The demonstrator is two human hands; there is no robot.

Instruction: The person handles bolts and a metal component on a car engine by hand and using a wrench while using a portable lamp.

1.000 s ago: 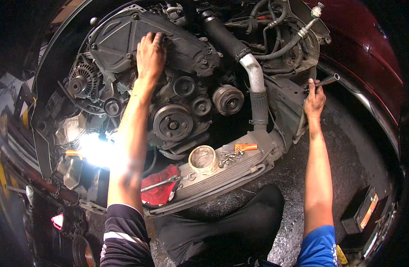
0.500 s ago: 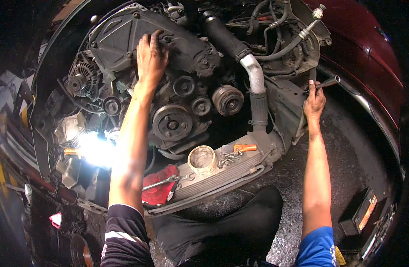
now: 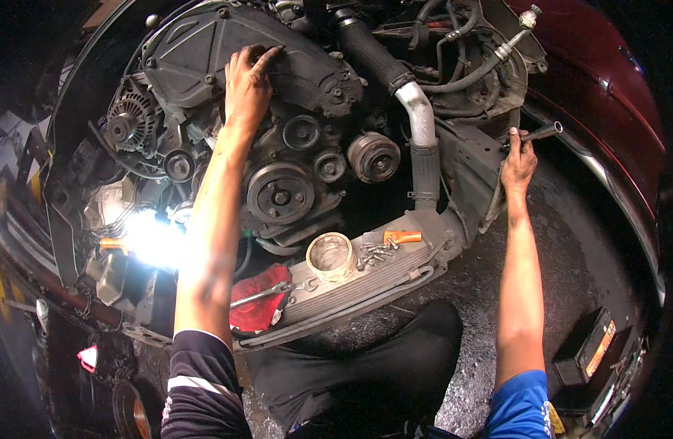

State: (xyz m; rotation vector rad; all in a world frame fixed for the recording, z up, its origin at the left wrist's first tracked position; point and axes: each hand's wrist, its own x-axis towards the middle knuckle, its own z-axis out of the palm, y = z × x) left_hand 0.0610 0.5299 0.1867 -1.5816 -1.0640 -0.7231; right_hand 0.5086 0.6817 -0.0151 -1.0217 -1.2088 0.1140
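Observation:
My left hand point(image 3: 248, 84) rests on the dark engine cover point(image 3: 193, 62), thumb stretched out to the right and the other fingers bent over its surface. I see nothing held in it. On the right, the fingers of my right hand point(image 3: 519, 164) are closed round a dark metal tube point(image 3: 547, 132) with a hollow round end pointing right. This tube is beside the front corner of the engine bay. Several pulleys, among them a large crank pulley point(image 3: 281, 193), sit below the cover.
On the radiator's top point(image 3: 351, 282) are a tape roll point(image 3: 330, 257), several loose bolts point(image 3: 376, 252), an orange-handled tool point(image 3: 402, 236) and a wrench point(image 3: 259, 295) over a red cloth point(image 3: 252, 311). A bright lamp point(image 3: 157, 241) glares at left. A car battery point(image 3: 589, 347) stands on the floor at right.
The view has shifted slightly, so the engine sits a little higher and further left. My left thumb has spread outward on the cover. My right hand still grips the tube.

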